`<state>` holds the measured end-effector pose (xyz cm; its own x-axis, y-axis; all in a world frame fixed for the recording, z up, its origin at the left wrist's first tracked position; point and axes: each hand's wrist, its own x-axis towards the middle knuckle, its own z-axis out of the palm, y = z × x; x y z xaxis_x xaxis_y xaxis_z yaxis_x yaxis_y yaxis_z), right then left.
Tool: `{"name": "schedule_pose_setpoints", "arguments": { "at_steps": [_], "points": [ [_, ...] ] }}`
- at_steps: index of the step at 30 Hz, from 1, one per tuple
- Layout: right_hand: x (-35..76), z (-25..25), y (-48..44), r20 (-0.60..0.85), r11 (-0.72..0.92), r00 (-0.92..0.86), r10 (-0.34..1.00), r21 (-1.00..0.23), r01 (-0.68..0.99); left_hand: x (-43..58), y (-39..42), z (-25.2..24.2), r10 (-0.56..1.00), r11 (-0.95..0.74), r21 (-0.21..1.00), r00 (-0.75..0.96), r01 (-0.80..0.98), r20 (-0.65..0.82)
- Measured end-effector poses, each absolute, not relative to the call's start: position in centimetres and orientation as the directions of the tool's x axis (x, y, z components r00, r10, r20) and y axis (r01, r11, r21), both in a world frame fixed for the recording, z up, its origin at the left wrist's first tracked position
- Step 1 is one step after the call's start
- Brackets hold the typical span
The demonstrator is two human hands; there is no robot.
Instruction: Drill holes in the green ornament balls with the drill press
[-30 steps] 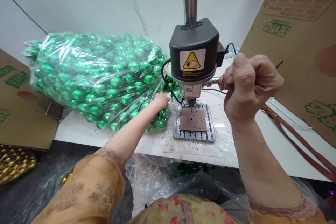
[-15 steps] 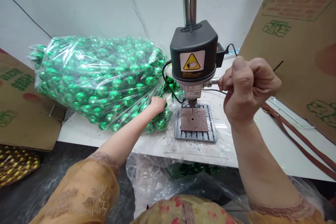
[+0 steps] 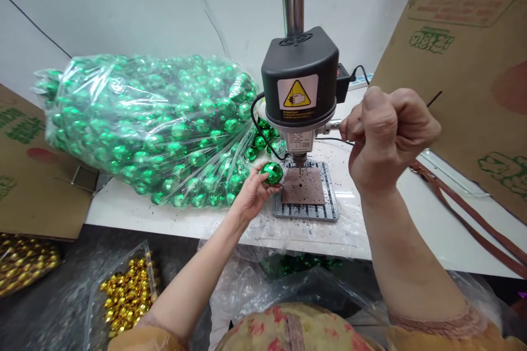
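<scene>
A shiny green faceted ball [image 3: 272,173] is held in the fingers of my left hand [image 3: 254,193], just left of the drill press base. My right hand [image 3: 389,137] is closed around the feed handle [image 3: 334,125] on the right side of the drill press [image 3: 300,79]. Beneath the drill bit [image 3: 300,171] lies a brown square board [image 3: 304,189] with a dark hole in it, on the grey slotted base [image 3: 307,213]. Dark shavings are scattered over the board and base.
On the left, a clear plastic bag [image 3: 144,131] bulges with green balls. Cardboard boxes stand at the left [image 3: 39,175] and right [image 3: 461,66]. Below the table's front edge, gold balls [image 3: 128,296] fill a clear bag. A brown strap [image 3: 465,216] lies on the right.
My left hand has come out of the bag opening and moved right with a green ball, to beside the drill base. The right hand stays on the handle.
</scene>
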<state>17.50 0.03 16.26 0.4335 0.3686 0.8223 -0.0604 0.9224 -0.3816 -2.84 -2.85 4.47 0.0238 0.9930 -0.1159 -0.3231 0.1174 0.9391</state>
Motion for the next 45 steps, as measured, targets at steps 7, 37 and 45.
{"name": "schedule_pose_setpoints", "arguments": {
  "at_steps": [7,37,45],
  "points": [
    [17.6,16.1,0.2,0.837,0.927,0.411,0.362,-0.369,-0.065,-0.8,-3.1,2.9,0.980,0.193,0.892,0.045,-0.409,-0.192],
    [17.4,15.5,-0.1,0.795,0.890,0.433,0.426,-0.454,-0.042,-0.4,-2.1,0.8,0.984,-0.179,0.954,0.043,0.240,0.174],
    [17.6,15.9,-0.1,0.844,0.923,0.395,0.363,-0.384,-0.030,0.7,-0.8,0.4,0.982,-0.190,0.942,0.063,0.279,0.179]
  ]
}}
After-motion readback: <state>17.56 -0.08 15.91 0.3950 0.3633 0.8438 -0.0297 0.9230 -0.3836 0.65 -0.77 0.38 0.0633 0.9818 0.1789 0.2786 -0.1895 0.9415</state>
